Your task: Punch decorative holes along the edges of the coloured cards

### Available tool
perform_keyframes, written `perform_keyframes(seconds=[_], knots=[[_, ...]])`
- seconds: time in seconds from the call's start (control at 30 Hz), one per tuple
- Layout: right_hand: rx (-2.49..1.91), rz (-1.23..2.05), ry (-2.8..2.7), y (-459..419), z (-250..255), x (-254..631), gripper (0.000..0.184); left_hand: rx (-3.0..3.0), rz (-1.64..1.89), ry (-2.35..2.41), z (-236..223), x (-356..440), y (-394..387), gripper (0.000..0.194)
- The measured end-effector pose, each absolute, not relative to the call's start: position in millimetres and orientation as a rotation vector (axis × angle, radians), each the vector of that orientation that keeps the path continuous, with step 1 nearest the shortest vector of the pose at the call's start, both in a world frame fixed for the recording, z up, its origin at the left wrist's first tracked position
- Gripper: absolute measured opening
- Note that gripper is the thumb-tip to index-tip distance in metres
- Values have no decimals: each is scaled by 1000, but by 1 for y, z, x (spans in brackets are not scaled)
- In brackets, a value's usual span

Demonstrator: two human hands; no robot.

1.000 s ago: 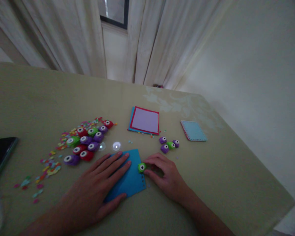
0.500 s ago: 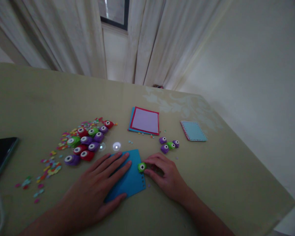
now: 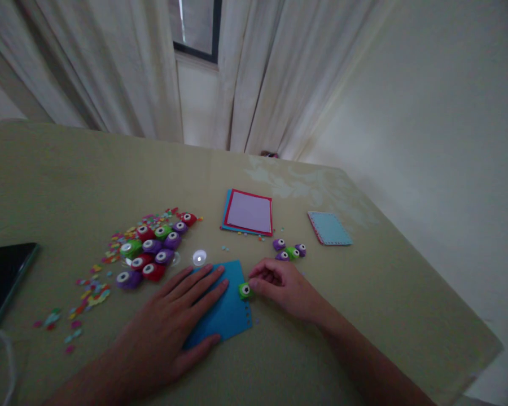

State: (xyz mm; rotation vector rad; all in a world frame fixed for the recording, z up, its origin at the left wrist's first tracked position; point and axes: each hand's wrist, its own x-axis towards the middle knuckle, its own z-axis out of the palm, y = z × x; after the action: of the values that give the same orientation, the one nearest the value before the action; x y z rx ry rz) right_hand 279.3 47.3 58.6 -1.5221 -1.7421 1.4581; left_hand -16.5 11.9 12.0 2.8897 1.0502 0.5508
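Note:
A blue paper sheet (image 3: 231, 313) lies on the table with a row of small punched holes along its right edge. My left hand (image 3: 173, 313) presses flat on it, fingers spread. On the sheet's right edge sits a small green craft paper punch (image 3: 244, 291) with a white ring and a dark star on top. Closed at the punch's upper right side is my right hand (image 3: 281, 285), its thumb and curled fingers holding it. Several more purple punches and a green punch (image 3: 293, 253) stand just beyond this hand.
Several red, green and purple punches (image 3: 152, 246) cluster at left among paper confetti (image 3: 95, 293). Stacked square sheets (image 3: 249, 213) lie farther back, with a light blue hole-edged stack (image 3: 330, 228) to their right. A dark tablet (image 3: 6, 270) and white cable (image 3: 11, 361) are far left.
My right hand has shifted slightly up, and its fingers have curled in closer at the green punch. My left hand stays flat on the blue sheet. The view has tilted a little.

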Motion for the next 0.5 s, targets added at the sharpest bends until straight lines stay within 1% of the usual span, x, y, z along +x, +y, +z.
perform_keyframes(seconds=[0.13,0.3,0.5], knots=[[-1497,1641,-1764,62,63,277,37,2905,553,1054,10,-17,12,79],[-1552,1656,-1817,67,63,278,42,2887,589,1051,9,-16,13,78],[-1649,1690,-1896,73,70,274,37,2808,598,1041,7,-14,13,77]])
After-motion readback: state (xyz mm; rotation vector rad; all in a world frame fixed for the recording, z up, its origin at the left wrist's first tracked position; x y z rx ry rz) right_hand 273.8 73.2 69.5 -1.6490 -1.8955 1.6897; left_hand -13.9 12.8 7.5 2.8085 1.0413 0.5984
